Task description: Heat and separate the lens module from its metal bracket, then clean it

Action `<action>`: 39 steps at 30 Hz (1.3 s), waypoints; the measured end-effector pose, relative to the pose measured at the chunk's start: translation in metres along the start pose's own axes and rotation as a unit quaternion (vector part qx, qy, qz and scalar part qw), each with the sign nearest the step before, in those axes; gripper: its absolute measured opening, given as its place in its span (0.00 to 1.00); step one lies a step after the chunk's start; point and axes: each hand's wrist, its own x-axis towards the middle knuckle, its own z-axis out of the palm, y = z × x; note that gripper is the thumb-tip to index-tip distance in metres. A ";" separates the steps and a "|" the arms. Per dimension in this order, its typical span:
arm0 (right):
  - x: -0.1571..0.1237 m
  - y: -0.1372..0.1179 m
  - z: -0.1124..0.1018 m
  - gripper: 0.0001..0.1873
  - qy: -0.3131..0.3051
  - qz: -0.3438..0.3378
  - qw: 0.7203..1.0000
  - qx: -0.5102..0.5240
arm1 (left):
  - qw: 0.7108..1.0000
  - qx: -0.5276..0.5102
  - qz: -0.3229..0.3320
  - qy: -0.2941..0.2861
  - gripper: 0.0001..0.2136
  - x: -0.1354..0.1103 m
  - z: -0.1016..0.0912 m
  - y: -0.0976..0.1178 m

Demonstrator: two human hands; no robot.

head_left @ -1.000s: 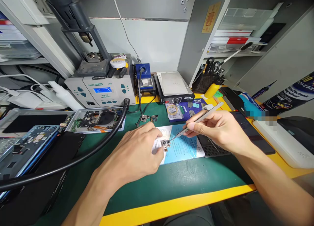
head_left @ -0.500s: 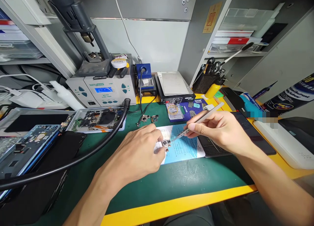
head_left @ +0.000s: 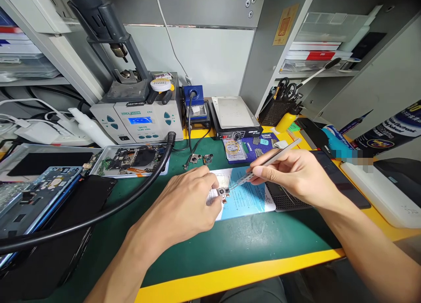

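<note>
Just right of the camera module pinched in my left hand, my right hand held tweezers, tips aimed leftward at it

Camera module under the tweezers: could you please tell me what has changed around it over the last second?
Nothing has visibly moved. The left hand still pinches the camera module over the blue card, and the right hand still holds the tweezers with their tip at the module.
</note>
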 end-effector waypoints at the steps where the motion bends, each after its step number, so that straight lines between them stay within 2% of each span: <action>1: -0.001 0.000 0.000 0.12 -0.006 -0.007 1.000 -0.009 | 1.000 0.000 -0.001 -0.001 0.06 0.000 0.000 0.000; 5: -0.002 -0.002 0.000 0.11 -0.018 -0.029 0.999 -0.029 | 1.000 -0.001 0.000 -0.003 0.07 0.000 0.000 0.001; 18: -0.001 -0.005 0.001 0.08 0.008 -0.059 0.995 -0.082 | 1.000 -0.004 0.008 0.000 0.05 0.000 0.003 -0.001; 23: 0.000 -0.006 0.000 0.08 0.020 -0.041 0.998 -0.031 | 1.000 -0.011 0.015 0.013 0.04 -0.001 0.003 -0.001; 28: 0.001 -0.009 0.000 0.07 0.040 -0.049 0.997 -0.036 | 1.000 -0.009 0.006 0.002 0.03 -0.002 0.005 0.002; 35: -0.001 -0.003 -0.002 0.06 0.023 -0.042 0.998 0.040 | 0.999 -0.012 0.030 0.026 0.02 -0.002 0.012 0.003; 39: 0.000 -0.001 -0.005 0.04 0.026 -0.060 0.997 0.044 | 0.999 -0.019 0.035 0.033 0.03 -0.001 0.013 0.003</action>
